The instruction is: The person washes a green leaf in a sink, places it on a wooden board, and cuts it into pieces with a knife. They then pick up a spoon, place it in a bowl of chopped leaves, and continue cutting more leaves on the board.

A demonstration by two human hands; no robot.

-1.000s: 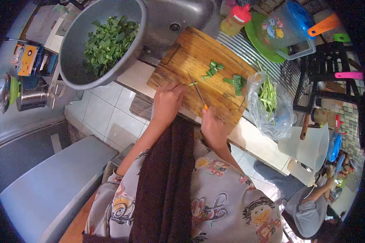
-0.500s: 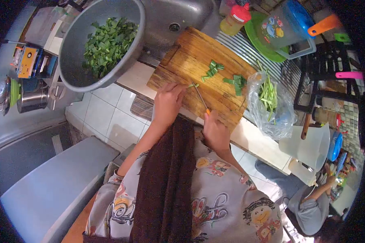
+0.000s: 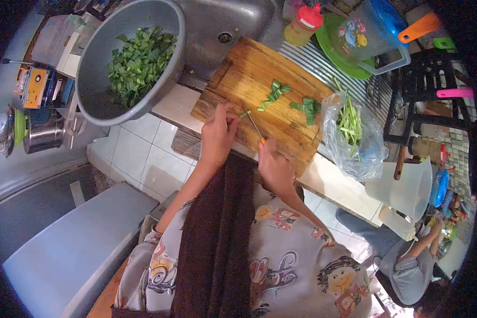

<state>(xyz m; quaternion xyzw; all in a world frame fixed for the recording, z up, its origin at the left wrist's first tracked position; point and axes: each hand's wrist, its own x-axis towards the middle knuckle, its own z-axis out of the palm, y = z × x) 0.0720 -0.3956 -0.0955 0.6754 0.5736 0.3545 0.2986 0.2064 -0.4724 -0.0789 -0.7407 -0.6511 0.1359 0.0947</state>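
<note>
On the wooden cutting board [image 3: 297, 138], my left hand [image 3: 219, 135] pinches a short green stem piece [image 3: 244, 114] near the board's front edge. Closed round the orange handle of a small knife [image 3: 253, 123] is my right hand [image 3: 274, 165]; the blade points up and left, its tip beside the stem. Two small piles of cut greens, one near the middle [image 3: 275, 93] and one to the right [image 3: 308, 109], lie on the board. A clear plastic bag [image 3: 368, 140] holding green stems [image 3: 349, 124] lies at the board's right.
A large grey basin [image 3: 177, 58] of chopped leaves [image 3: 140, 66] stands left of the board. Behind are a metal sink [image 3: 206, 26], a red-capped bottle [image 3: 303, 25] and a green plate [image 3: 328, 37]. Another person [image 3: 408, 270] is at the lower right.
My right hand and the knife have shifted slightly left. The fingers of my left hand have moved a little, up and left. The other person's arm has moved up.
</note>
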